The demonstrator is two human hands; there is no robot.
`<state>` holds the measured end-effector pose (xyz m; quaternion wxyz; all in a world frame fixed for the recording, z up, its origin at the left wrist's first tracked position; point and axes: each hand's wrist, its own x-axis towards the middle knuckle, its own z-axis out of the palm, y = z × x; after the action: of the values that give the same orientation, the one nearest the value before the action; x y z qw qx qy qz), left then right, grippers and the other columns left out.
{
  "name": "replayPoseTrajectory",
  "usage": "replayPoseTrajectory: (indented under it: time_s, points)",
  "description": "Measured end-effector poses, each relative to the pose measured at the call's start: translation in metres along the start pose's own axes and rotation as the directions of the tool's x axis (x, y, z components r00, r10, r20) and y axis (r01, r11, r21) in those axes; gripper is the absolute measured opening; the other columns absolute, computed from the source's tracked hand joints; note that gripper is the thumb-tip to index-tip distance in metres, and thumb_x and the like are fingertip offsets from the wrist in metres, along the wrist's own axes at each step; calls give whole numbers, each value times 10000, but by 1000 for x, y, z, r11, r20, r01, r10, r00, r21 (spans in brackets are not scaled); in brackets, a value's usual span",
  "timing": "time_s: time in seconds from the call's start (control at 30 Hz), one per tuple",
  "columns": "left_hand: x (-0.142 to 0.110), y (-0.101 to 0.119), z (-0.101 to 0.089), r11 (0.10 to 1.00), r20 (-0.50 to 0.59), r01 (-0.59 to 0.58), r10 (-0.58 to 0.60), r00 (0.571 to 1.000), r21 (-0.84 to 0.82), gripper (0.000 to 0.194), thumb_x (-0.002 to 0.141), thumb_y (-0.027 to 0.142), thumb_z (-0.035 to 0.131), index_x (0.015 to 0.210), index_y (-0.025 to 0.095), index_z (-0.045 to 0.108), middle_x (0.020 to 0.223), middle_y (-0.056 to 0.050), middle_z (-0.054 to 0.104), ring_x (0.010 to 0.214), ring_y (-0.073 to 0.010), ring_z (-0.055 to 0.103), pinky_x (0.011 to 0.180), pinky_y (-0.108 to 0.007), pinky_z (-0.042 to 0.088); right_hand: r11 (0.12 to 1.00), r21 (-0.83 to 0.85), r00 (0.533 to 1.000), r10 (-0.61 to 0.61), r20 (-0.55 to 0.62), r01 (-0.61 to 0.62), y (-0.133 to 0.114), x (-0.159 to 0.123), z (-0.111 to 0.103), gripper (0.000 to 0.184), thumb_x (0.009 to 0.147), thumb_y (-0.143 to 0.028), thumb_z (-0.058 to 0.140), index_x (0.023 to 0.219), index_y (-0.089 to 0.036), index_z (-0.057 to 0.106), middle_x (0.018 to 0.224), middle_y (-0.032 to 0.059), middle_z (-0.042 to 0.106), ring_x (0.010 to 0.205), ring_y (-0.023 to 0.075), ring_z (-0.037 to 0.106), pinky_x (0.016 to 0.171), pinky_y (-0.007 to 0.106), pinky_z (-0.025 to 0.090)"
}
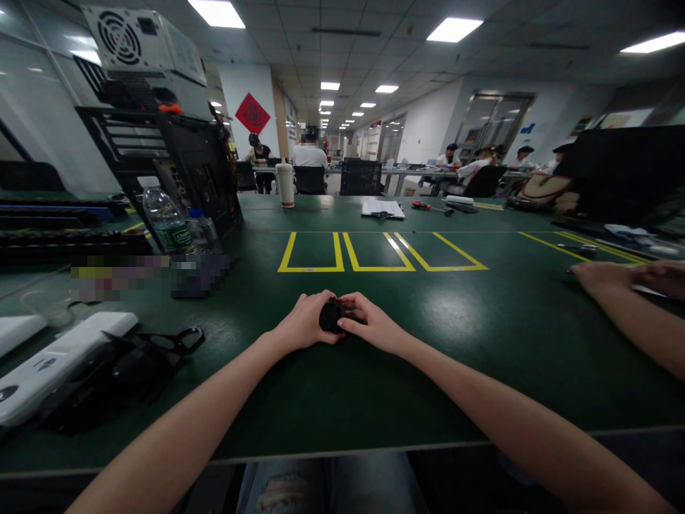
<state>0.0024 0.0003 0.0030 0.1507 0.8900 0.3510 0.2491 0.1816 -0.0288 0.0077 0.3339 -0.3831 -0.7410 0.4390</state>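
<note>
A small black block-like part [330,318] is held low over the green table [342,400], between my two hands. My left hand [305,319] wraps round its left side, thumb toward me. From the right, the fingers and thumb of my right hand [372,323] close on its other side. Its exact kind cannot be made out, since the fingers cover much of it. Just beyond the hands, yellow tape [310,270] marks out several open-topped boxes on the tabletop.
At left are a white power strip [69,357], black cables or straps [133,364], a water bottle [168,218] and a computer case [198,171]. A clipboard [383,208], screwdriver [428,206] and cup [285,183] stand far back. Another person's hands [610,275] work at right.
</note>
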Motion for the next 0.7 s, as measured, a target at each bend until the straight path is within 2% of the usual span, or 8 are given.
replayPoseTrajectory:
  time_s: [0.2, 0.4, 0.57, 0.7]
  points:
    - [1, -1, 1, 999, -2, 19, -19, 1000, 48, 524, 552, 378, 652, 985, 197, 417, 883, -21, 537, 807, -205, 517, 739, -340, 334, 996, 61, 998, -65, 28, 63, 5, 2, 0, 353, 701, -259, 577, 997, -202, 394, 1024, 29, 459, 950, 168, 509, 814, 352, 439]
    - [-1, 2, -4, 1000, 10, -9, 9, 1000, 1, 496, 597, 417, 618, 995, 199, 419, 923, -26, 531, 819, -195, 521, 771, -352, 331, 996, 68, 998, -56, -8, 56, 4, 3, 1, 239, 763, -309, 490, 962, -200, 417, 978, 30, 476, 936, 158, 507, 816, 352, 433]
    - [0, 1, -3, 1000, 1, -9, 9, 1000, 0, 493, 591, 406, 627, 988, 200, 421, 905, -18, 536, 811, -190, 519, 760, -343, 335, 999, 38, 999, -24, -33, 25, 7, 3, 1, 322, 751, -290, 510, 1037, -200, 392, 1014, 48, 474, 935, 163, 508, 834, 374, 422]
    - [0, 0, -1, 1000, 1, 3, -3, 1000, 8, 487, 583, 398, 636, 975, 199, 425, 886, -14, 538, 797, -188, 520, 751, -336, 340, 999, 50, 1000, -19, 16, 18, 6, 2, -1, 307, 748, -292, 514, 1017, -197, 402, 1030, 45, 469, 954, 172, 508, 824, 373, 434]
